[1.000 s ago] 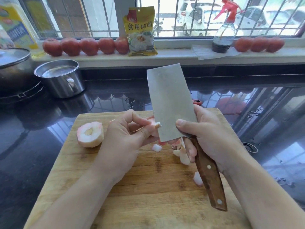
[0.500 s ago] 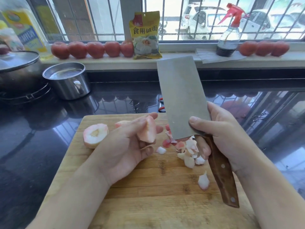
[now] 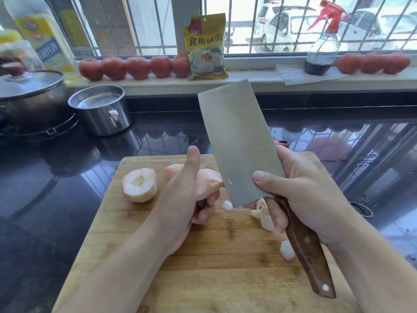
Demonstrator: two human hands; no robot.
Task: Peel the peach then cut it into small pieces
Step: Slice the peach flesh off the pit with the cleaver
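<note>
My left hand grips a peeled pink-white chunk of peach above the wooden cutting board. My right hand holds a cleaver by its brown wooden handle, blade upright, its edge touching the peach chunk. Another peeled peach piece with a hollow centre lies on the board to the left. Several small cut pieces lie under the blade, and one more sits beside the handle.
The board lies on a glossy black counter. A steel pot with water and a lidded pan stand at the back left. Tomatoes, a yellow packet and a spray bottle line the windowsill.
My left hand turned the peach chunk and brought it against the blade. The cleaver shifted slightly left toward it. More cut bits came into view on the board.
</note>
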